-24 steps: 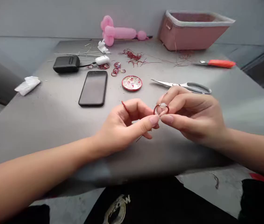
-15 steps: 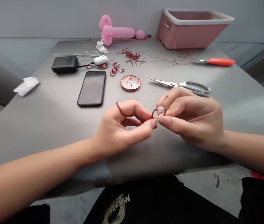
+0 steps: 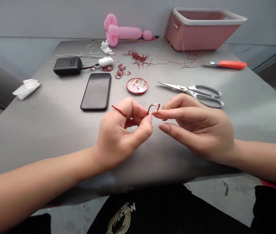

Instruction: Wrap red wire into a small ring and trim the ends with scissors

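Note:
Between the thumb and index finger of my left hand (image 3: 120,136) is a small red cord ring (image 3: 149,108) with a pale bead (image 3: 155,104) at its top. A red cord (image 3: 119,110) lies across the base of that index finger. My right hand (image 3: 201,130) has its thumb and index finger apart. Its index fingertip touches the ring's right side, where a thin loose cord end (image 3: 159,113) lies along the finger. Just beyond my hands is a round red-rimmed dish (image 3: 137,93) of beads. Scissors (image 3: 189,89) lie beyond my right hand.
A phone (image 3: 96,92), a black power bank (image 3: 67,66) and several beaded cord rings (image 3: 119,74) lie on the left. Red cord scraps (image 3: 139,57), a pink balloon figure (image 3: 128,32) and a pink bin (image 3: 199,35) are at the back. An orange-handled cutter (image 3: 232,64) lies right.
The right thumb and index finger have parted, letting go of the ring. My left hand has moved slightly left and up with the ring still pinched.

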Available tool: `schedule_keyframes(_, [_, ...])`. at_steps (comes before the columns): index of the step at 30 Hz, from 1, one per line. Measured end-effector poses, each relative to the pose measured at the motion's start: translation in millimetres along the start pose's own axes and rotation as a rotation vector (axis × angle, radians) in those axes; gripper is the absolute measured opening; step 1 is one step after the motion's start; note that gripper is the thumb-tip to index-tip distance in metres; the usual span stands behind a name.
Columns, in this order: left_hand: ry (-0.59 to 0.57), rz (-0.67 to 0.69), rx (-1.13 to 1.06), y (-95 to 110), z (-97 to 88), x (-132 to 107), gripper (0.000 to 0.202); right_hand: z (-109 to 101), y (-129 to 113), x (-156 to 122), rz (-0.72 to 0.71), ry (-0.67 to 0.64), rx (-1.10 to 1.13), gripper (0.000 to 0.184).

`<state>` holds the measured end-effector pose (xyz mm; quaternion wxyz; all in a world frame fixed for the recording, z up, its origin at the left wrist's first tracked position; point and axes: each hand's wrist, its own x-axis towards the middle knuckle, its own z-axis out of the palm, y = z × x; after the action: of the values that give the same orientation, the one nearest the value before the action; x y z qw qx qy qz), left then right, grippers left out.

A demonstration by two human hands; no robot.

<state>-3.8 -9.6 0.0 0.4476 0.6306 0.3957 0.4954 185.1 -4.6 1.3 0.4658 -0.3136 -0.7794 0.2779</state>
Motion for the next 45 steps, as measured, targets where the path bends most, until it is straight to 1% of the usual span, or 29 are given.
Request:
schedule_keyframes(3, [0.021,0.129,0.116,-3.2,-0.7,0.3,0.011,0.3,-0.6,-1.5,-0.015,-0.036,0.015,0.036])
schedule_keyframes(7, [0.019,0.209,0.170,-7.1,-1.2,1.2,0.012,0.6,1.7,-3.2,-0.075,-0.048,-0.045,0.040])
schedule_keyframes(11, [0.001,0.214,0.186,-7.8,-1.2,1.4,0.013,2.2,4.0,-5.0,-0.152,-0.061,-0.106,0.049])
schedule_keyframes(15, [-0.020,0.155,0.160,-7.0,-1.9,3.0,0.014,4.0,5.0,-6.8,-0.184,-0.082,-0.173,0.049])
schedule_keyframes(17, [-0.029,0.093,0.103,-6.5,-2.8,4.8,0.015,2.9,4.9,-5.6,-0.165,-0.099,-0.161,0.044])
schedule_keyframes(18, [-0.039,0.045,0.054,-6.2,-3.4,6.0,0.016,1.7,5.0,-4.3,-0.131,-0.102,-0.126,0.040])
schedule_keyframes(20, [-0.083,-0.085,-0.094,-5.4,-4.3,8.5,0.017,-1.3,6.1,-0.5,0.013,-0.096,-0.005,0.030])
schedule_keyframes(22, [-0.153,-0.253,-0.277,-4.3,-4.5,10.6,0.018,-3.8,9.1,3.7,0.188,-0.073,0.152,0.017])
schedule_keyframes(23, [-0.191,-0.337,-0.366,-3.7,-4.2,11.3,0.018,-4.6,11.2,5.4,0.253,-0.064,0.228,0.011])
schedule_keyframes(25, [-0.258,-0.476,-0.510,-2.2,-2.9,12.1,0.018,-5.0,15.6,7.9,0.318,-0.055,0.353,0.005])
schedule_keyframes(26, [-0.280,-0.526,-0.560,-1.4,-2.1,12.2,0.018,-4.8,17.4,8.7,0.329,-0.052,0.391,0.004])
schedule_keyframes(28, [-0.306,-0.588,-0.623,-0.1,-0.5,12.2,0.018,-3.9,19.6,9.6,0.356,-0.047,0.424,0.009])
schedule_keyframes(30, [-0.316,-0.624,-0.652,0.7,0.4,12.0,0.018,-3.1,19.8,10.2,0.397,-0.036,0.426,0.017])
schedule_keyframes(32, [-0.328,-0.642,-0.666,0.7,0.4,12.0,0.019,-2.7,19.0,10.8,0.432,-0.024,0.420,0.020])
schedule_keyframes(34, [-0.336,-0.641,-0.657,0.0,-0.2,11.9,0.020,-2.4,18.5,11.0,0.427,-0.016,0.431,0.018])
schedule_keyframes(37, [-0.343,-0.618,-0.570,-1.1,-1.1,11.3,0.021,-1.3,18.5,10.2,0.355,-0.024,0.486,0.014])
schedule_keyframes(39, [-0.349,-0.577,-0.504,-0.8,-0.8,9.8,0.021,0.2,17.8,9.1,0.310,-0.026,0.493,0.012])
schedule_keyframes(42, [-0.316,-0.447,-0.360,1.6,0.9,6.0,0.021,3.6,14.0,7.9,0.291,-0.022,0.420,0.017])
schedule_keyframes(45, [-0.219,-0.248,-0.090,3.2,2.0,2.0,0.018,7.1,9.1,7.2,0.309,-0.016,0.314,0.025])
